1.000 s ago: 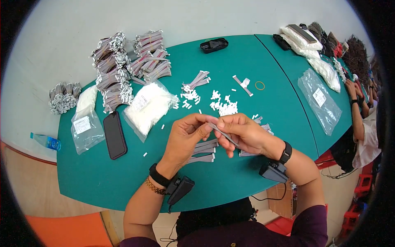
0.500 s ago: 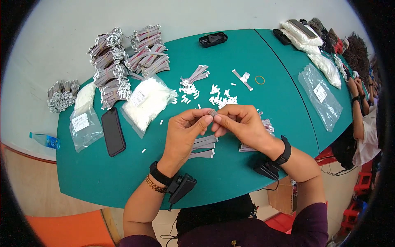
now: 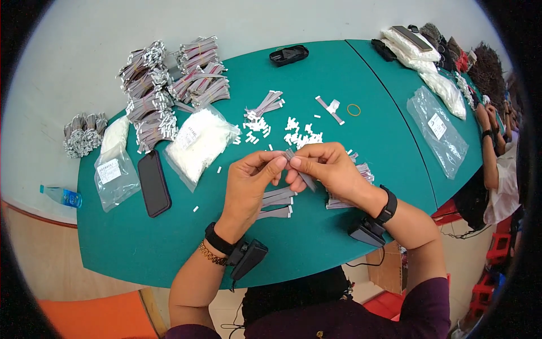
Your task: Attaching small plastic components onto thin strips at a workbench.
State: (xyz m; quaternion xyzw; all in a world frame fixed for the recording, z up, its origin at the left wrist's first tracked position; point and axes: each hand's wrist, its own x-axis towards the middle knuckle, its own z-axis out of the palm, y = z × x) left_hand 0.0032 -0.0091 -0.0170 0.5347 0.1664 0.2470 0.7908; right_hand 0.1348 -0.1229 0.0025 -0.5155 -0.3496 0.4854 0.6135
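A short grey flat ribbon cable [image 3: 308, 181] is pinched between thumb and fingers of my right hand [image 3: 333, 170], its lower part slanting down below the fingers. My left hand [image 3: 251, 178] is closed in a pinch at the cable's upper end, thumb tip against it; whether a small part sits there is hidden. Under my hands lie several loose ribbon cables [image 3: 276, 198] with white ends. Beside my right wrist is another bundle of ribbon cables [image 3: 366, 173], partly covered. Just beyond my fingers is a pile of small white connectors [image 3: 305, 137].
A bag of white connectors [image 3: 202, 144], a phone [image 3: 154, 183] and tall stacks of bundled cables [image 3: 149, 93] occupy the left of the green table [image 3: 169, 248]. A rubber band [image 3: 353, 109], black case [image 3: 289, 55] and plastic bag [image 3: 439, 135] lie farther off. Another person's hands [image 3: 486, 116] are at far right.
The ribbon cable has turned in my fingers, so its length now shows slanting below my right hand. Both hands stay close together. The whole view has shifted slightly.
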